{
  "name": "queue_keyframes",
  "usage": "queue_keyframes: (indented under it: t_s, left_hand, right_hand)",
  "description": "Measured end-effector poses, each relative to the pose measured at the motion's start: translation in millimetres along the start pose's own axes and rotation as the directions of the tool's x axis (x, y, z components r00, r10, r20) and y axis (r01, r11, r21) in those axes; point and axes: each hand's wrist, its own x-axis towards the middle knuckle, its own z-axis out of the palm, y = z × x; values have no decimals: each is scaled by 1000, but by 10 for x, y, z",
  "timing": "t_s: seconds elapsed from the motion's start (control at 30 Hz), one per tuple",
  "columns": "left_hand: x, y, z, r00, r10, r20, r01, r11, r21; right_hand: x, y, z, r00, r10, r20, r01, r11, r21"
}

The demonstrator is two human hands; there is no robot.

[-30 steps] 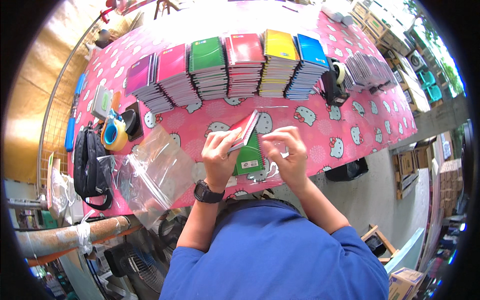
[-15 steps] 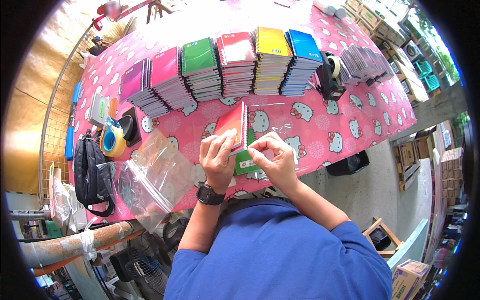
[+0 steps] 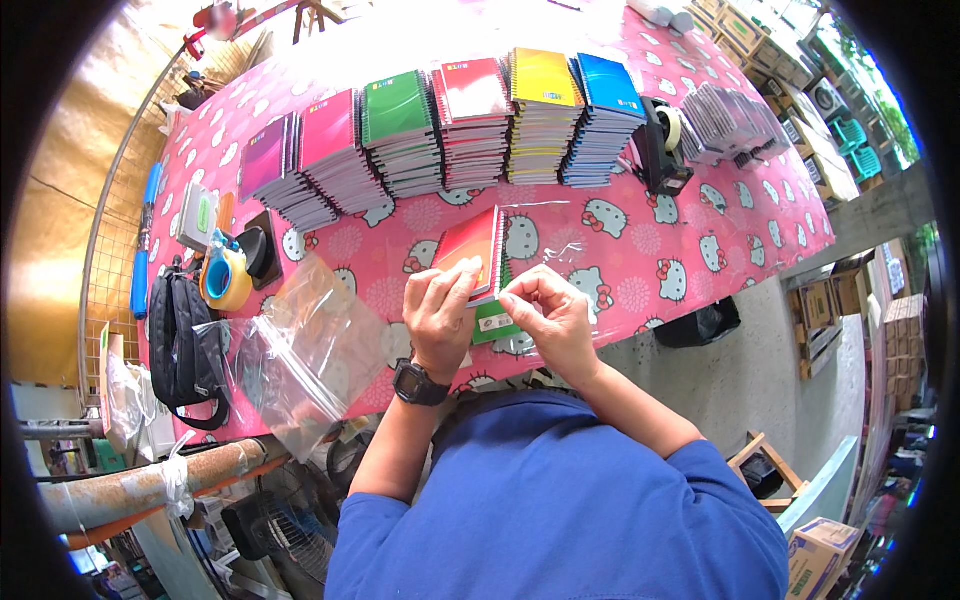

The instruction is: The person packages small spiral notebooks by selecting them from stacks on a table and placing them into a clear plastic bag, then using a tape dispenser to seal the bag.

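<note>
A small red spiral notebook (image 3: 470,243) lies at a slant near the table's front edge, its wire binding along the right side. My left hand (image 3: 440,312) grips its lower end, fingers over the cover. Under it, partly covered, is a green notebook (image 3: 490,325) with a white label. My right hand (image 3: 550,312) is at the red notebook's lower right corner, thumb and forefinger pinched together. Whatever sits between those fingertips is too small to make out.
Behind my hands stand stacks of spiral notebooks (image 3: 400,110) in several colours. A tape dispenser (image 3: 660,150) and plastic-wrapped packs (image 3: 735,125) are at right. Clear plastic bags (image 3: 310,350), a tape roll (image 3: 226,280) and a black bag (image 3: 180,350) lie at left on the pink tablecloth (image 3: 620,270).
The red notebook's far end sits slightly lower and more to the right in view. My hands have shifted only a little, keeping the same grip and pinch.
</note>
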Motion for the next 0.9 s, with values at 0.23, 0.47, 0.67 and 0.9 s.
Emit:
queue_keyframes:
  t_s: [0.23, 0.47, 0.67, 0.9]
  left_hand:
    - [10, 37, 49, 1000, 6, -7, -6, 999, 36]
    - [21, -2, 98, 999, 35, -23, -34, 997, 67]
    - [10, -3, 182, 999, -1, -44, 1, 1000, 8]
    - [-2, 66, 264, 999, -25, -25, 26, 999, 27]
  right_hand:
    - [-42, 116, 33, 992, 125, -18, -120, 974, 192]
    - [-29, 201, 101, 985, 170, -13, -156, 929, 336]
    - [8, 181, 91, 977, 210, -27, -181, 894, 409]
    - [64, 243, -14, 976, 220, 4, -207, 913, 352]
